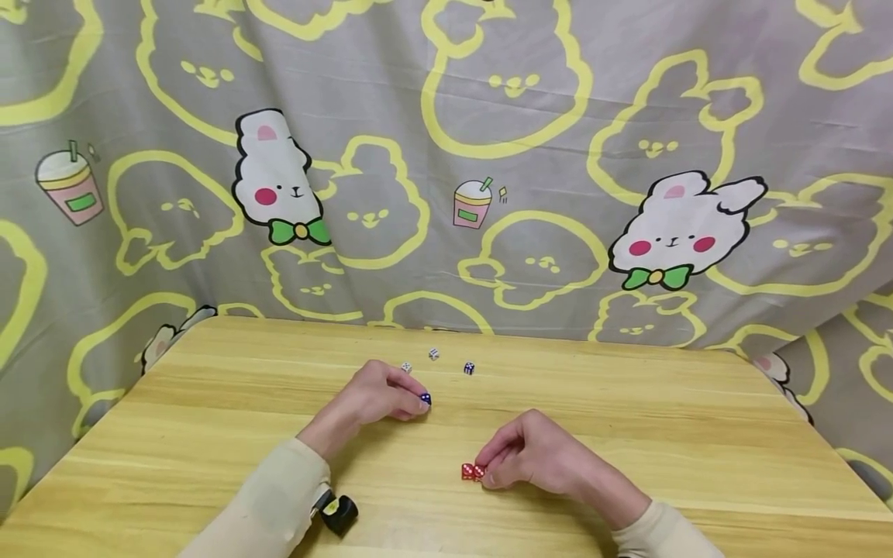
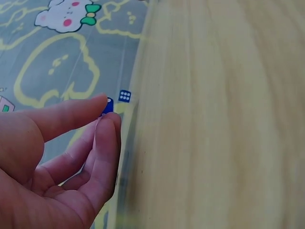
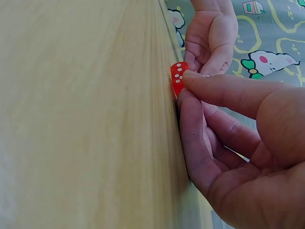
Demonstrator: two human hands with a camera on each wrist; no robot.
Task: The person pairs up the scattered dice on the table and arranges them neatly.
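My left hand point(image 1: 382, 392) pinches a blue die point(image 1: 425, 398) between thumb and fingertips. In the left wrist view, most of that die is hidden by the fingers. A second blue die point(image 1: 470, 368) lies farther back on the table. Two white dice sit beyond my left hand, one white die point(image 1: 434, 354) in plain sight and another white die point(image 1: 406, 366) just above the knuckles. Closer to the front, my right hand point(image 1: 533, 457) pinches a red die point(image 1: 479, 471), which stands beside a second red die point(image 1: 467, 470). The red pair look touching in the right wrist view.
A wooden table point(image 1: 628, 403) spreads under both hands. Behind it hangs a grey patterned curtain point(image 1: 391, 101), meeting the table's back edge. A black device point(image 1: 339, 514) is strapped at the left wrist, by the sleeve.
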